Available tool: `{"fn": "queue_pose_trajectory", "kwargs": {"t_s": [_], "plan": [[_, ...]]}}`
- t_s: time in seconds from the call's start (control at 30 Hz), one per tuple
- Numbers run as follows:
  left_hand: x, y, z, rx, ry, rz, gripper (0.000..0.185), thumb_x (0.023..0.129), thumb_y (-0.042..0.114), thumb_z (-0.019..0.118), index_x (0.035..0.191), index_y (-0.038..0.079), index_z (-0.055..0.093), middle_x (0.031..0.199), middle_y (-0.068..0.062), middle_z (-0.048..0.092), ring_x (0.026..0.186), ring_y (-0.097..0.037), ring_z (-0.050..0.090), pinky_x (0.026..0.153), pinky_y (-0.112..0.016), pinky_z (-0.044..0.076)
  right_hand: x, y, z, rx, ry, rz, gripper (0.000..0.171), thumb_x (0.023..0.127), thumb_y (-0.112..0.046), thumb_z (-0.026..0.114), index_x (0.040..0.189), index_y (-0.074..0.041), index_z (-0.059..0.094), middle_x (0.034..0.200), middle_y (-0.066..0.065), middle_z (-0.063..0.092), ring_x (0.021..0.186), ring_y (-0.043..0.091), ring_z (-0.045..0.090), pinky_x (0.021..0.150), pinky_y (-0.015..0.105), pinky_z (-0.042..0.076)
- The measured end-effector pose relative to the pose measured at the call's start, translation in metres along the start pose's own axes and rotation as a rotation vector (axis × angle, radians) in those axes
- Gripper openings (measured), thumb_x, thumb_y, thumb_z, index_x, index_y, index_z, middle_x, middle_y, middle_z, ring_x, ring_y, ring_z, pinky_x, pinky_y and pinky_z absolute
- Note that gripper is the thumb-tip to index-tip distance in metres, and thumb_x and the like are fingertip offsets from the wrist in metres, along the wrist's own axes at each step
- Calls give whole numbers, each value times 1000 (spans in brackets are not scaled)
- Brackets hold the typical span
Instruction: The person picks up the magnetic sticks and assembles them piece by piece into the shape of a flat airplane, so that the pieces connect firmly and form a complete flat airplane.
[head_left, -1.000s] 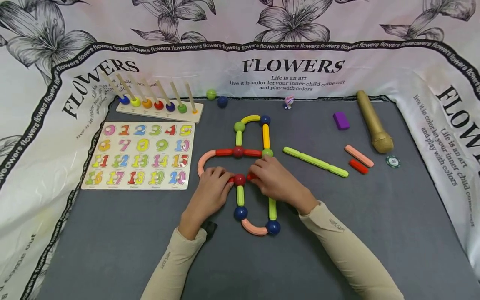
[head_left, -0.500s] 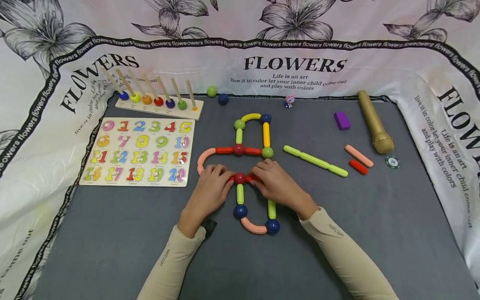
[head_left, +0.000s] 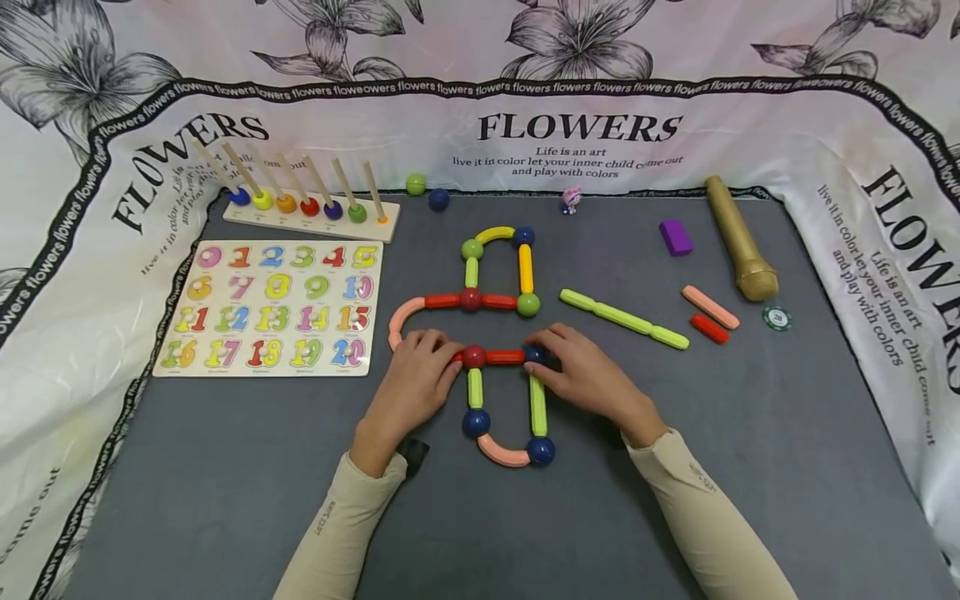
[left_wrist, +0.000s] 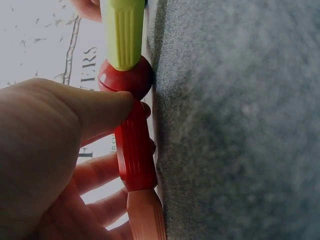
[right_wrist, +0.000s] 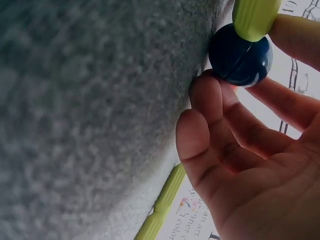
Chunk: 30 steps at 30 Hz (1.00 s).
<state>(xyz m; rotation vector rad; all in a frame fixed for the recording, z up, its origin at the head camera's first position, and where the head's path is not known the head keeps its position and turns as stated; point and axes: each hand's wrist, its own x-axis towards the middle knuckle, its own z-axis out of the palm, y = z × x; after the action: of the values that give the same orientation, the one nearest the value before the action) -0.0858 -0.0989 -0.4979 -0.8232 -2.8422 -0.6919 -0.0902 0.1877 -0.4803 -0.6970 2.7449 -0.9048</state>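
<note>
A flat figure of magnetic sticks and balls lies on the grey mat (head_left: 225,467). My left hand (head_left: 438,352) pinches the short red stick (left_wrist: 134,150) just left of the red ball (head_left: 473,357), thumb on top. A pink curved piece (head_left: 402,317) runs off from it. My right hand (head_left: 546,360) holds the dark blue ball (head_left: 534,354) between thumb and fingers (right_wrist: 210,100). A red stick (head_left: 505,357) joins the two balls. Green sticks (head_left: 537,404) hang below toward a pink curve (head_left: 501,454).
A number puzzle board (head_left: 273,308) and a ring peg board (head_left: 315,218) lie at the left. A long green stick chain (head_left: 622,319), pink stick (head_left: 709,307), red stick (head_left: 708,328), purple block (head_left: 676,237), gold microphone (head_left: 738,242) and chip (head_left: 777,317) lie at the right.
My right hand has slid to the right, from beside the red ball to the blue ball, which uncovers the red stick between them. My left hand has stayed put.
</note>
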Motion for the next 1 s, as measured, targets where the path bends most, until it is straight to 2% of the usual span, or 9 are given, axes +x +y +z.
{"fn": "queue_pose_trajectory", "kwargs": {"t_s": [0.17, 0.3, 0.4, 0.5, 0.57, 0.63, 0.73, 0.9, 1.0], "plan": [[-1, 0, 0, -12, -2, -2, 24, 106, 16, 70, 124, 4, 76, 115, -17, 66, 115, -43, 58, 104, -60, 46, -9, 7, -11, 40, 33, 30, 33, 106, -20, 72, 133, -2, 70, 114, 8, 68, 93, 20, 61, 80, 42, 54], [-4, -1, -3, -30, 0, -28, 23, 106, 15, 70, 125, 4, 77, 116, -17, 66, 115, -43, 57, 103, -60, 45, -20, 19, -33, 17, 86, 74, 28, 107, -19, 69, 127, 0, 72, 105, 8, 69, 89, 21, 60, 78, 42, 52], [-4, -2, -4, -46, -3, -34, 23, 105, 14, 70, 125, 5, 77, 115, -17, 66, 115, -42, 57, 102, -59, 45, -31, 38, -56, -47, 211, 121, 23, 106, -14, 68, 120, 4, 74, 98, 12, 69, 84, 26, 60, 74, 45, 49], [-4, -3, -5, -51, -11, -31, 23, 105, 14, 71, 125, 5, 77, 115, -17, 65, 114, -42, 56, 102, -59, 46, -46, 65, -80, -140, 400, 185, 18, 104, -7, 67, 111, 8, 73, 95, 22, 68, 83, 35, 62, 74, 53, 48], [-3, -2, -6, -50, -20, -26, 24, 105, 15, 71, 126, 4, 76, 115, -17, 65, 115, -43, 56, 102, -60, 46, -56, 85, -93, -177, 501, 245, 19, 103, -4, 65, 109, 12, 72, 97, 28, 68, 88, 43, 63, 79, 59, 47], [-2, -2, -6, -50, -33, -17, 25, 105, 15, 71, 126, 4, 76, 116, -18, 65, 115, -44, 56, 103, -60, 46, -65, 103, -104, -189, 551, 314, 22, 102, -4, 63, 109, 15, 70, 100, 33, 67, 93, 50, 60, 87, 65, 44], [2, -2, -10, -67, -70, -3, 25, 105, 14, 71, 127, 2, 76, 116, -19, 65, 113, -43, 56, 102, -59, 46, -73, 124, -116, -166, 512, 407, 29, 104, -8, 61, 113, 18, 68, 105, 37, 66, 99, 54, 58, 92, 67, 41], [14, 2, -24, -112, -196, -33, 27, 108, 17, 66, 129, 5, 76, 116, -17, 67, 105, -37, 57, 98, -54, 48, -78, 145, -122, -106, 360, 523, 38, 107, -20, 60, 114, 16, 68, 98, 30, 66, 86, 44, 59, 71, 51, 47], [19, 6, -26, -105, -247, -60, 28, 109, 20, 63, 130, 8, 76, 117, -15, 67, 107, -36, 57, 98, -53, 49, -81, 152, -121, -79, 345, 567, 38, 107, -21, 59, 112, 16, 66, 94, 27, 65, 83, 40, 58, 66, 44, 45]]}}
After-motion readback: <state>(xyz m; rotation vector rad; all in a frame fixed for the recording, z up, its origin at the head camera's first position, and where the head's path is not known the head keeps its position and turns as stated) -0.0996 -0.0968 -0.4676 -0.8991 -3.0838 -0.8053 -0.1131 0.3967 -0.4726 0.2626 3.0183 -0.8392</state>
